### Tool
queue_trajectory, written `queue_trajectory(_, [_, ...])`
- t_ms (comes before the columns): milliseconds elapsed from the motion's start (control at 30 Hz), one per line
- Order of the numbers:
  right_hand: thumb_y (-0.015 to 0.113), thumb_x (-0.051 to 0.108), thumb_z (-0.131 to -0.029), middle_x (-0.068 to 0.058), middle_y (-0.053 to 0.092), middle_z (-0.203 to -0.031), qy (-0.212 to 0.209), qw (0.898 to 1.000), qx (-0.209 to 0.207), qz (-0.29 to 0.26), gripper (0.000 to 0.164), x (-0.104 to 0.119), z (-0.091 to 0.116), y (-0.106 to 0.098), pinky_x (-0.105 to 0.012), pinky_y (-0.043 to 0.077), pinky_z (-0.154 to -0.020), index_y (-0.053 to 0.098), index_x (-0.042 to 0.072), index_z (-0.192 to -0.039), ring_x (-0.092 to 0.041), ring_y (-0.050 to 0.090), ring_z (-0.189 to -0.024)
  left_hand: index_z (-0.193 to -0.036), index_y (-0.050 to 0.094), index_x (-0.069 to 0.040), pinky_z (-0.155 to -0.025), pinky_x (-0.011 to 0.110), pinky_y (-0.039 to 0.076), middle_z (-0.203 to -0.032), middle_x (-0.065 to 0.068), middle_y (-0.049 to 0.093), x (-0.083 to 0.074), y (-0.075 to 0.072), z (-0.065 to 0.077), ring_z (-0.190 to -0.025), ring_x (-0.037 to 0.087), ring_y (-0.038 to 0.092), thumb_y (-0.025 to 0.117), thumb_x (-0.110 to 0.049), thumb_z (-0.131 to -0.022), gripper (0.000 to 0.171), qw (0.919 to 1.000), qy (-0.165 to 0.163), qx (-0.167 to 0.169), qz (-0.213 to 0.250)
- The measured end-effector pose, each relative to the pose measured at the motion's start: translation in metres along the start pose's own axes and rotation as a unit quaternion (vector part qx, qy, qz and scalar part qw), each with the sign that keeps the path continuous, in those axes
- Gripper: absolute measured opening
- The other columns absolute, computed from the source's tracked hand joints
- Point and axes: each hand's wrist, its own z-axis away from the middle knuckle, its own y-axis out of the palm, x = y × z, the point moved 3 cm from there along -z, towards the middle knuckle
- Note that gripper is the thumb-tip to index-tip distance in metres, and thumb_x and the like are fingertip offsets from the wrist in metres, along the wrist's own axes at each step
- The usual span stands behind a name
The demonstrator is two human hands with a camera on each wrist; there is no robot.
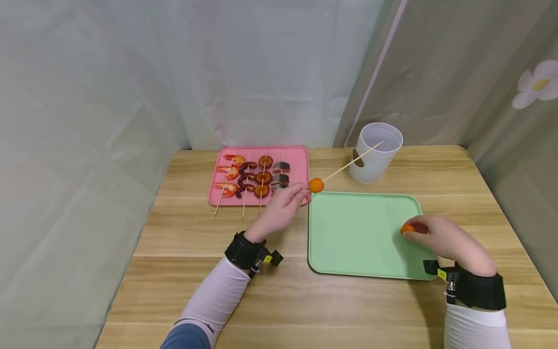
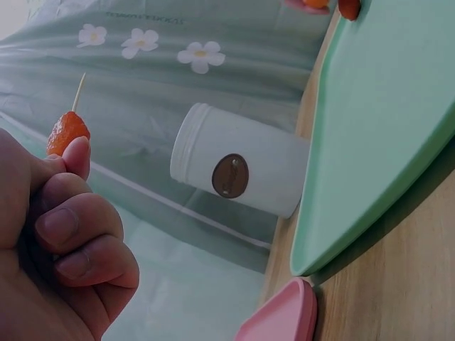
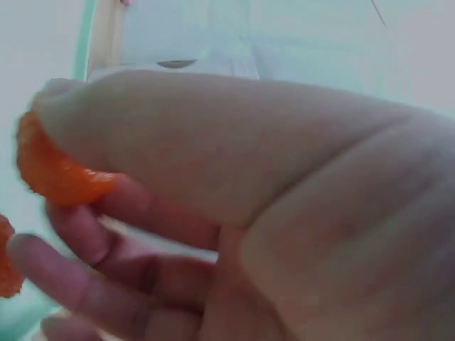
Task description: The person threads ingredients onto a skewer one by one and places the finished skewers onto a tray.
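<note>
My left hand [image 1: 282, 207] grips a thin wooden skewer [image 1: 348, 165] near its lower end, to the left of the green tray [image 1: 362, 232]. One rough orange ball [image 1: 316, 185] is threaded on that skewer just past the fingertips, and the bare tip points up and to the right. Over the tray's right side, my right hand [image 1: 449, 240] pinches another orange ball [image 3: 57, 167] between thumb and fingers. A further orange piece [image 3: 7, 259] shows beside the right fingers in the right wrist view, partly cut off by the frame.
A pink tray [image 1: 301, 165] at the back left bears skewers of shrimp [image 1: 228, 189], dark curled pieces [image 1: 246, 177], brown round slices [image 1: 263, 178] and grey fish-like pieces [image 1: 280, 179]. A white cup [image 1: 370, 165] with a brown label stands behind the green tray. Curtains border the table [image 1: 196, 271].
</note>
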Motion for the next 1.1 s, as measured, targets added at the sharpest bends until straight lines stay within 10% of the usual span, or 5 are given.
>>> queue_trajectory(300, [0.068, 0.021, -0.108, -0.011, 0.073, -0.114, -0.057, 0.995, -0.082, -0.022, 0.030, 0.023, -0.010, -0.007, -0.044, 0.056, -0.080, 0.062, 0.003, -0.132, -0.030, 0.069, -0.100, -0.107, 0.068, -0.002, -0.063, 0.031, 0.036, -0.074, -0.001, 0.051, -0.002, -0.006, -0.002, -0.064, 0.013, 0.039, 0.045, -0.013, -0.116, 0.027, 1.0000, 0.003, -0.007, 0.001])
queue_trajectory(733, [0.050, 0.020, -0.116, -0.012, 0.066, -0.117, -0.130, 0.945, -0.242, -0.177, 0.034, 0.080, -0.022, -0.020, -0.020, 0.046, -0.079, 0.061, 0.010, -0.147, -0.021, 0.058, -0.097, -0.107, 0.068, -0.003, -0.063, 0.031, 0.034, -0.077, 0.001, 0.053, -0.007, -0.013, 0.000, -0.064, 0.014, 0.038, 0.046, -0.015, -0.117, 0.028, 0.9998, -0.002, -0.017, -0.006])
queue_trajectory(833, [0.043, 0.024, -0.118, -0.011, 0.060, -0.105, -0.150, 0.906, -0.241, -0.315, 0.036, 0.096, -0.027, -0.020, -0.023, 0.045, -0.076, 0.060, 0.005, -0.143, -0.022, 0.054, -0.089, -0.107, 0.068, -0.005, -0.065, 0.031, 0.037, -0.084, 0.003, 0.061, -0.007, -0.015, 0.003, -0.067, 0.014, 0.040, 0.045, -0.015, -0.117, 0.027, 0.9999, -0.002, -0.014, -0.007])
queue_trajectory(1033, [0.042, 0.032, -0.117, -0.007, 0.048, -0.091, -0.195, 0.778, -0.225, -0.553, 0.039, 0.110, -0.029, -0.016, -0.033, 0.031, -0.072, 0.065, 0.002, -0.127, -0.024, 0.044, -0.083, -0.108, 0.069, -0.008, -0.069, 0.032, 0.040, -0.096, 0.007, 0.069, -0.008, -0.017, 0.005, -0.072, 0.015, 0.044, 0.045, -0.017, -0.116, 0.026, 0.9999, 0.011, 0.000, 0.000])
queue_trajectory(1100, [0.042, 0.030, -0.118, -0.006, 0.048, -0.089, -0.196, 0.758, -0.221, -0.581, 0.036, 0.111, -0.029, -0.015, -0.036, 0.027, -0.072, 0.066, 0.004, -0.124, -0.022, 0.043, -0.082, -0.108, 0.069, -0.008, -0.070, 0.032, 0.041, -0.098, 0.007, 0.071, -0.008, -0.018, 0.005, -0.073, 0.015, 0.046, 0.046, -0.016, -0.116, 0.026, 0.9999, 0.010, -0.001, -0.003])
